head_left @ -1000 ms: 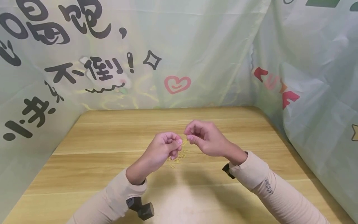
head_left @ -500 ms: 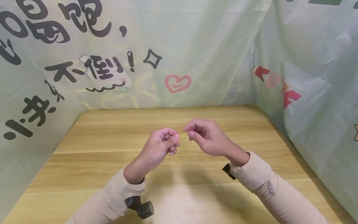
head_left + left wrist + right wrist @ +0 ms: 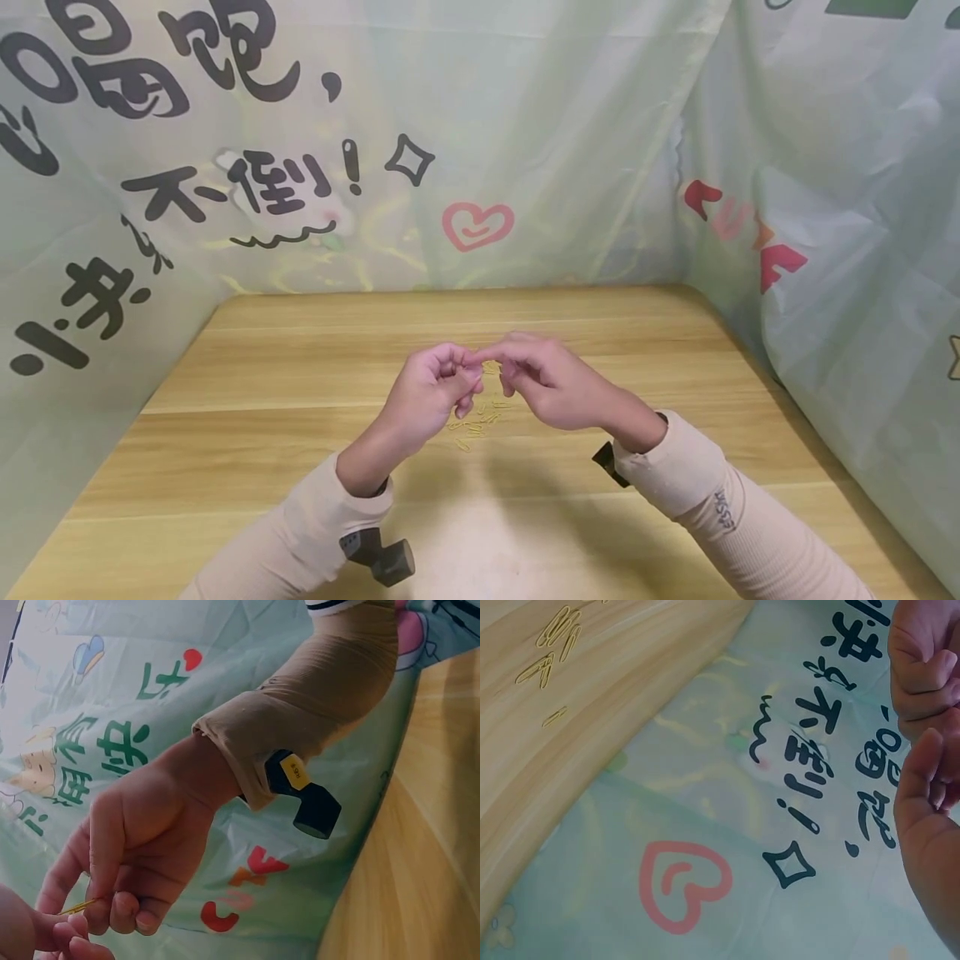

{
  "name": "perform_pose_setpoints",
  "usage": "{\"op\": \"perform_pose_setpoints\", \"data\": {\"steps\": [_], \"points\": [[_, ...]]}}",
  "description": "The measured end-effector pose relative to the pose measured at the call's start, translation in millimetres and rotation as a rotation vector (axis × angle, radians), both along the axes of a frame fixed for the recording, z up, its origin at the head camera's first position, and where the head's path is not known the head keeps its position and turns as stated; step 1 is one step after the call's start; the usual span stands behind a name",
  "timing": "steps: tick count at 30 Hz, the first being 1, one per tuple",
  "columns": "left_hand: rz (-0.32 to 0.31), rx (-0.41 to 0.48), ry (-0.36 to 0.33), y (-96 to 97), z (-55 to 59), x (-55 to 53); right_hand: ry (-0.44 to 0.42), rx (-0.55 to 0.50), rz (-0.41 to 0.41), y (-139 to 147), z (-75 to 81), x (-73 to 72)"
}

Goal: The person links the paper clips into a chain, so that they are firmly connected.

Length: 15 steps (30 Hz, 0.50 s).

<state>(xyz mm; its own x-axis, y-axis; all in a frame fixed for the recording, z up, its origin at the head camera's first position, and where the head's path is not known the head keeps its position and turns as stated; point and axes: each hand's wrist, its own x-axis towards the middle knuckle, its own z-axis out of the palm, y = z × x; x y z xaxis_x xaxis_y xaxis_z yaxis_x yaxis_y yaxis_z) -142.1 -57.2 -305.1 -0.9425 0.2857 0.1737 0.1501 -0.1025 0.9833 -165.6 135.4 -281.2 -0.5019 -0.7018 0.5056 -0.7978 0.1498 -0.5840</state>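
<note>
get the best look from the left wrist view: see a thin bright-yellow wire paper clip [image 3: 79, 907] bridging the fingertips of the left hand [image 3: 431, 387] and the right hand [image 3: 558, 385]. harder to spot in the head view, partly hidden by fingers, and can't make it out from the right wrist. from that right wrist angle, though, get the separate loops of some loose yellow wire paper clips [image 3: 543, 670], way blurrier in the head view. pinching one end of the clip with the left thumb and fingertip. pinching the other end with the right thumb, can't tell exactly which finger's against it, with the right index stretched across to the left fingertips. holding both hands above a pale wood-grain tabletop [image 3: 262, 467], wrists angled inward, in beige sleeves [image 3: 277, 533] with black devices [image 3: 393, 562] at the cuffs. boxed in by pale green fabric walls [image 3: 570, 125] with black characters [image 3: 279, 183] and a pink heart outline [image 3: 474, 232].
</note>
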Motion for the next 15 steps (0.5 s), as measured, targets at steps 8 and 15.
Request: {"op": "perform_pose_setpoints", "data": {"steps": [8, 15], "points": [[-0.016, -0.048, 0.047, -2.0, 0.2, 0.8, -0.099, -0.023, 0.021, 1.6, 0.9, 0.5], [-0.032, -0.06, 0.026, -2.1, -0.1, 1.1, -0.008, 0.005, 0.068, 3.1, -1.1, -2.1]]}}
